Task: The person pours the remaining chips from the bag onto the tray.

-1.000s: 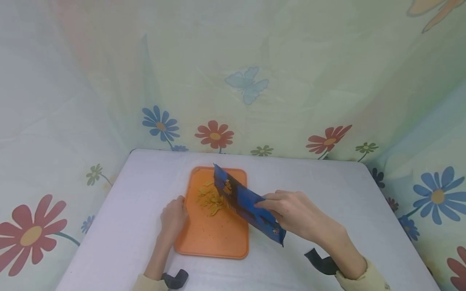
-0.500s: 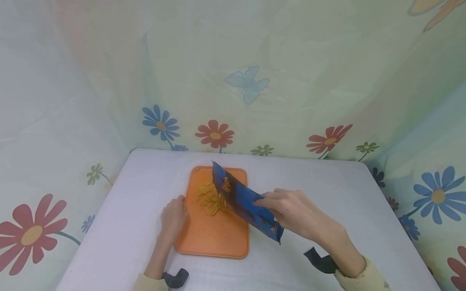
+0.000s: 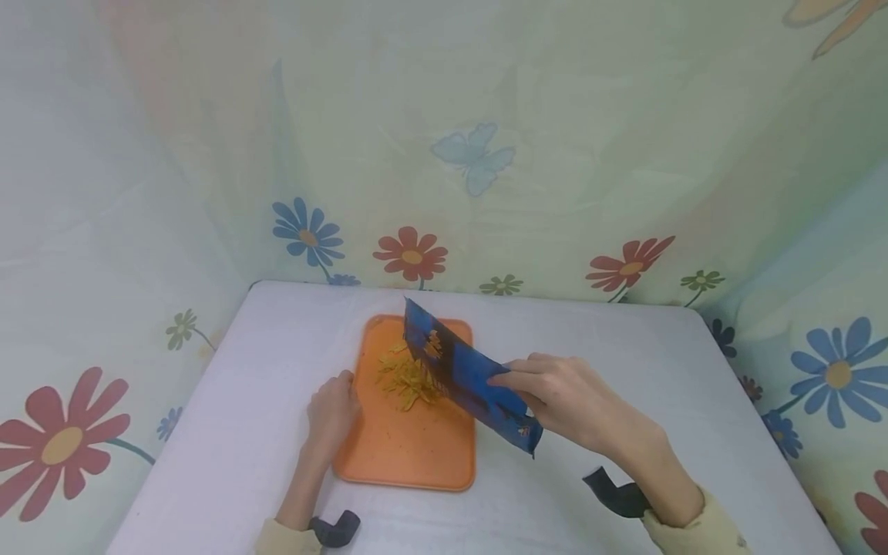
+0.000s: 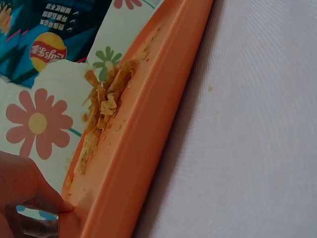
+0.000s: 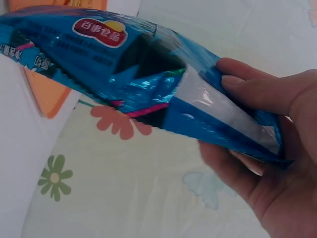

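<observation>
An orange tray (image 3: pixel 405 462) lies on the table, bearing a heap of yellow chips (image 3: pixel 409 381) and scattered crumbs. At its left edge my left hand (image 3: pixel 333 412) pinches the rim; the left wrist view shows the fingers (image 4: pixel 27 181) at the tray's wall (image 4: pixel 148 129). A blue chip bag (image 3: pixel 461 370) slants over the tray's right part, its far end close above the heap. My right hand (image 3: pixel 562 397) grips this bag between thumb and fingers, near its closer end. Printed lettering and a red logo show on the bag (image 5: pixel 133 74) in the right wrist view.
The tray stands on a white-covered table (image 3: pixel 590 339). Flower-printed cloth (image 3: pixel 527 208) hangs behind and at both sides. A black wrist mount (image 3: pixel 617 493) sits by the right wrist, another black mount (image 3: pixel 336 530) by the left. A few crumbs (image 4: pixel 210 89) lie beside the tray.
The right hand has raised the chip bag slightly, its far end shifting a little toward the back. The heap beside the bag looks slightly fuller. The left hand keeps its place at the tray.
</observation>
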Available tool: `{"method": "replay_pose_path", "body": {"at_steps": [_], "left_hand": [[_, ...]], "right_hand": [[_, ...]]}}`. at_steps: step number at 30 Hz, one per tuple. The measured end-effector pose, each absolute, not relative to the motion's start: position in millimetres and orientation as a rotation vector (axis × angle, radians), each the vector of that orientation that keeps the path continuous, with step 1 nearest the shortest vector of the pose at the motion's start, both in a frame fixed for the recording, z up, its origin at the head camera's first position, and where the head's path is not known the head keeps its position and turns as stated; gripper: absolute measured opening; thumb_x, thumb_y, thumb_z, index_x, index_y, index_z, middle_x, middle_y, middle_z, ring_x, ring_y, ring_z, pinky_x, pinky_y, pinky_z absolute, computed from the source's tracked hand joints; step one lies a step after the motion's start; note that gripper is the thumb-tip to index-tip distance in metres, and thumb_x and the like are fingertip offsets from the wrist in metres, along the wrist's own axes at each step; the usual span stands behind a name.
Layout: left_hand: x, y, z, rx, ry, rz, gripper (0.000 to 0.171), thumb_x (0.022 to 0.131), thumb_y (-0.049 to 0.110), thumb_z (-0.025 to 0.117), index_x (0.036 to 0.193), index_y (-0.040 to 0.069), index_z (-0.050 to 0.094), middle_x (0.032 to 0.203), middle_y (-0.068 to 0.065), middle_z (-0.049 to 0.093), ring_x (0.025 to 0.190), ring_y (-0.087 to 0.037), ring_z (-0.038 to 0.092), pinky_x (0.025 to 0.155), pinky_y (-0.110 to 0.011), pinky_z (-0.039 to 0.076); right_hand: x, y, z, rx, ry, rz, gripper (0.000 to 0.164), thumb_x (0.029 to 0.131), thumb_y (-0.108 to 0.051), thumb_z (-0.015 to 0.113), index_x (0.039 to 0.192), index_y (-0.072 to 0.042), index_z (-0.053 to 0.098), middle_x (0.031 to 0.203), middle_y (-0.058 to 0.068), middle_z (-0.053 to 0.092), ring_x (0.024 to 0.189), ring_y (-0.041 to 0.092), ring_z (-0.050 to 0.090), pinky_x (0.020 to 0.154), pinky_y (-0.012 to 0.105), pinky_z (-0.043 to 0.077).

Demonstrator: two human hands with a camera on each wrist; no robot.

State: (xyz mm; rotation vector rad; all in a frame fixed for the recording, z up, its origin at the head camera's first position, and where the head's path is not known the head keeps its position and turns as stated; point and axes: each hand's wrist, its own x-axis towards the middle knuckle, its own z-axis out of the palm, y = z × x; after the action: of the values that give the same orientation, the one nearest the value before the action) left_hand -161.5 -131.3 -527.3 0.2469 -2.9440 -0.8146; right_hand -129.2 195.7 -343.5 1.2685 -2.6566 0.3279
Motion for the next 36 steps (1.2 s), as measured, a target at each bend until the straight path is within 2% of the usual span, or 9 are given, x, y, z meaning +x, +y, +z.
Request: {"method": "replay_pose_path", "body": {"at_steps": [15, 26, 36], "left_hand": [[-161.0, -132.2, -527.6, 0.235, -2.943, -0.820, 0.024, 0.092, 0.006, 0.055, 0.113, 0.000, 0.062, 0.091, -0.016, 0.067, 0.074, -0.025, 0.063, 0.062, -0.039, 0.052], [-161.7, -132.6, -527.4, 0.229, -2.944, -0.847, 0.024, 0.093, 0.007, 0.055, 0.114, 0.000, 0.062, 0.091, -0.015, 0.067, 0.068, -0.019, 0.058, 0.058, -0.033, 0.049], [-161.7, -133.4, -526.4, 0.220, -2.935, -0.840, 0.023, 0.091, 0.005, 0.055, 0.113, 0.000, 0.062, 0.090, -0.015, 0.067, 0.070, -0.022, 0.060, 0.059, -0.036, 0.050]], "right_hand": [[-129.6, 193.1, -345.5, 1.242, -2.722, 0.338, 0.024, 0.083, -0.003, 0.072, 0.102, -0.018, 0.076, 0.094, -0.006, 0.073, 0.081, 0.007, 0.067, 0.065, 0.020, 0.055], [-130.3, 188.7, -344.1, 1.265, -2.670, 0.323, 0.029, 0.078, 0.004, 0.073, 0.100, -0.016, 0.076, 0.084, -0.007, 0.070, 0.071, 0.005, 0.059, 0.055, 0.012, 0.044], [-131.1, 187.2, -345.2, 1.289, -2.629, 0.319, 0.034, 0.075, 0.004, 0.075, 0.101, -0.016, 0.076, 0.087, -0.006, 0.072, 0.072, 0.005, 0.059, 0.057, 0.012, 0.046]]}}
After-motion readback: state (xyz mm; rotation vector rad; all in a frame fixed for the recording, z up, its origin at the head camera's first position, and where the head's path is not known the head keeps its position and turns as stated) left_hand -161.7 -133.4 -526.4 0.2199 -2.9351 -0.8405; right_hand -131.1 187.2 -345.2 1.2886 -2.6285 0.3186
